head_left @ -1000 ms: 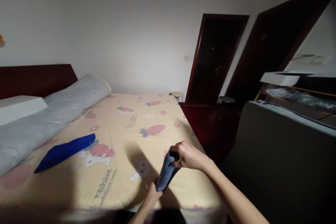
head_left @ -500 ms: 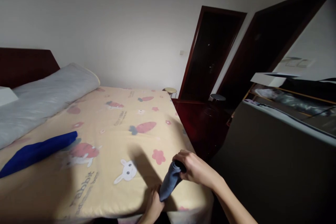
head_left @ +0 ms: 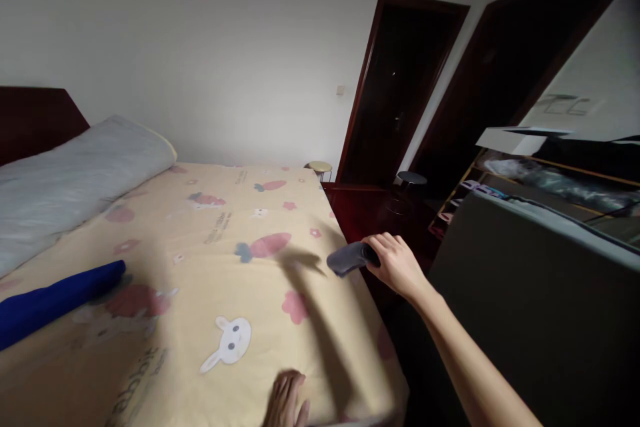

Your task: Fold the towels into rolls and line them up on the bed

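My right hand is closed around one end of a rolled-up blue-grey cloth, possibly denim. The roll is held above the right side of the bed and points to the left; its exact garment kind does not show. Low in the view, my left hand is at the bed's near edge with its fingers apart and nothing in them. A folded bright blue cloth lies on the yellow bedsheet, far to the left of both hands.
A grey bedding roll lies by the dark headboard. To the right stand a dark panel and a shelf rack with a white box. Two stools, one beige and one dark, stand near the door.
My left hand has let go of the rolled cloth and dropped lower. My right hand has carried the roll up and to the right, turning it more level. The view has shifted slightly.
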A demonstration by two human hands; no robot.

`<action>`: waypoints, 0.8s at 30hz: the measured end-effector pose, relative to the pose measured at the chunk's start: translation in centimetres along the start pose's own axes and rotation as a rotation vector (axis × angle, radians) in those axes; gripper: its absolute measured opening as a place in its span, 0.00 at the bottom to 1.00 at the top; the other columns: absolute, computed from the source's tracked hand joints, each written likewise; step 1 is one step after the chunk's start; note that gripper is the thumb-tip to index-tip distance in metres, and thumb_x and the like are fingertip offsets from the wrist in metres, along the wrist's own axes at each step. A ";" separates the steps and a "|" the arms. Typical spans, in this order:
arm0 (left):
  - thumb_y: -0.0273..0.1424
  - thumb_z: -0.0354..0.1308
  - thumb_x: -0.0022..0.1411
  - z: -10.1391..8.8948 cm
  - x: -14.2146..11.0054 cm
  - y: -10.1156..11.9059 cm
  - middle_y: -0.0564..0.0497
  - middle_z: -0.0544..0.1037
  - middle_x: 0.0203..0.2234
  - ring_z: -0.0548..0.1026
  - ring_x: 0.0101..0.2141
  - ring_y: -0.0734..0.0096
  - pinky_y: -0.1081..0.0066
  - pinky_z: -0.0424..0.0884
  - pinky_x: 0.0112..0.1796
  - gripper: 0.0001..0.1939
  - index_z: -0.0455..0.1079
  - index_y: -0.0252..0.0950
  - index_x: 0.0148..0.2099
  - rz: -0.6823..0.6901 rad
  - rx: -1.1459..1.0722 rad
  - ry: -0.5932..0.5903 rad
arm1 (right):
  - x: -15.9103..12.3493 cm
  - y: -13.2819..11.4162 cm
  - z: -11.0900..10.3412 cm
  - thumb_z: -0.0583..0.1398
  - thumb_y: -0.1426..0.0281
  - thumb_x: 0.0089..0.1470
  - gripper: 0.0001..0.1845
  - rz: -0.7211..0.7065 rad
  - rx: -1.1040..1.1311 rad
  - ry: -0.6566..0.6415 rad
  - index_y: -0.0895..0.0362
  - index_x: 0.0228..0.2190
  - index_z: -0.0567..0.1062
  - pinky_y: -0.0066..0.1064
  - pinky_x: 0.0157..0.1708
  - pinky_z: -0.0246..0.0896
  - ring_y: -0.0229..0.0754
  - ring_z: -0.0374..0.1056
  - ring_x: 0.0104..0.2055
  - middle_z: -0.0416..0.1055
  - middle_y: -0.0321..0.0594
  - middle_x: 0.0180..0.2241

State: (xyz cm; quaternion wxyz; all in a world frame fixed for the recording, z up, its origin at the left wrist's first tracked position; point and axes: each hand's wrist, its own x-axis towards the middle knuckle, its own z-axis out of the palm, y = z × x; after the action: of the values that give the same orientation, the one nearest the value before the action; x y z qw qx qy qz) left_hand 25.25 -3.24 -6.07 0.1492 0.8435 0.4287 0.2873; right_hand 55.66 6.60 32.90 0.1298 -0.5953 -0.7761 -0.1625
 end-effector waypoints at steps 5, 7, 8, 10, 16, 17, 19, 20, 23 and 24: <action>0.39 0.52 0.63 0.1 0.2 0.0 0.44 0.80 0.45 0.77 0.47 0.56 0.57 0.77 0.47 0.19 0.69 0.45 0.55 0.036 0.007 0.028 | -9.5 -2.9 13.4 0.53 0.75 0.50 0.24 0.261 -0.118 0.043 0.56 0.50 0.66 0.42 0.44 0.57 0.52 0.63 0.46 0.70 0.50 0.46; 0.38 0.53 0.62 -0.1 0.3 -0.2 0.45 0.80 0.45 0.77 0.46 0.58 0.59 0.77 0.46 0.19 0.68 0.46 0.55 0.071 -0.005 -0.009 | -14.4 -4.8 18.6 0.53 0.76 0.47 0.23 0.297 -0.120 0.020 0.54 0.47 0.67 0.41 0.40 0.60 0.51 0.66 0.40 0.72 0.47 0.38; 0.38 0.53 0.62 -0.2 0.3 -0.3 0.46 0.80 0.44 0.77 0.45 0.58 0.59 0.77 0.46 0.19 0.68 0.46 0.56 0.080 -0.011 -0.024 | -16.6 -5.6 20.8 0.52 0.76 0.47 0.22 0.314 -0.122 0.014 0.53 0.46 0.68 0.41 0.39 0.61 0.51 0.67 0.39 0.72 0.46 0.37; 0.37 0.53 0.61 -0.5 0.4 -0.1 0.45 0.80 0.45 0.77 0.45 0.58 0.59 0.77 0.46 0.20 0.68 0.45 0.56 0.069 -0.014 -0.023 | -20.5 -6.6 24.0 0.52 0.75 0.47 0.20 0.362 -0.109 0.012 0.52 0.44 0.68 0.40 0.39 0.63 0.50 0.69 0.38 0.73 0.45 0.37; 0.37 0.53 0.60 -0.9 0.7 1.0 0.45 0.79 0.42 0.76 0.44 0.57 0.57 0.76 0.46 0.16 0.70 0.43 0.50 0.056 -0.046 0.030 | -25.3 -6.8 25.4 0.55 0.67 0.51 0.19 0.410 0.009 -0.061 0.52 0.46 0.70 0.43 0.43 0.64 0.53 0.70 0.45 0.73 0.47 0.44; 0.36 0.53 0.61 -0.8 0.8 1.2 0.45 0.79 0.42 0.76 0.44 0.57 0.58 0.76 0.46 0.16 0.71 0.43 0.50 0.036 -0.067 0.038 | -25.0 -7.0 24.9 0.55 0.64 0.52 0.18 0.418 0.009 -0.063 0.52 0.46 0.71 0.45 0.44 0.64 0.54 0.70 0.45 0.73 0.48 0.45; 0.37 0.51 0.61 -0.8 0.8 1.6 0.44 0.79 0.42 0.76 0.44 0.58 0.59 0.77 0.44 0.15 0.71 0.44 0.49 -0.025 -0.131 0.056 | -23.7 -7.5 23.7 0.54 0.58 0.55 0.20 0.472 -0.007 -0.048 0.54 0.45 0.72 0.49 0.44 0.63 0.57 0.69 0.47 0.73 0.51 0.45; 0.37 0.50 0.62 -0.9 0.8 1.7 0.45 0.79 0.42 0.76 0.44 0.59 0.59 0.77 0.44 0.15 0.71 0.44 0.49 -0.059 -0.168 0.068 | -22.8 -7.7 23.3 0.52 0.56 0.56 0.22 0.506 -0.015 -0.030 0.55 0.46 0.72 0.50 0.46 0.62 0.58 0.68 0.49 0.72 0.52 0.47; 0.39 0.49 0.63 -2.3 0.9 1.3 0.46 0.80 0.40 0.77 0.43 0.59 0.58 0.77 0.45 0.15 0.72 0.45 0.47 -0.124 -0.256 0.096 | -20.7 -8.1 23.4 0.48 0.56 0.60 0.28 0.567 -0.015 0.020 0.56 0.56 0.67 0.52 0.51 0.60 0.59 0.63 0.57 0.66 0.54 0.56; 0.39 0.50 0.63 -3.3 1.0 0.6 0.47 0.80 0.39 0.77 0.43 0.59 0.58 0.76 0.45 0.14 0.73 0.45 0.47 -0.140 -0.275 0.103 | -20.4 -8.0 23.7 0.47 0.56 0.60 0.30 0.560 -0.007 0.019 0.55 0.59 0.64 0.53 0.51 0.59 0.59 0.62 0.59 0.64 0.54 0.59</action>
State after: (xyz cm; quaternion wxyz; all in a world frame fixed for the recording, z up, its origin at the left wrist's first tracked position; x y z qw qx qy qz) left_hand 24.06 -2.74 -2.83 0.2606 0.7674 0.4500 0.3751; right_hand 52.99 -3.66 2.37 0.1751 -0.7855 -0.5794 -0.1287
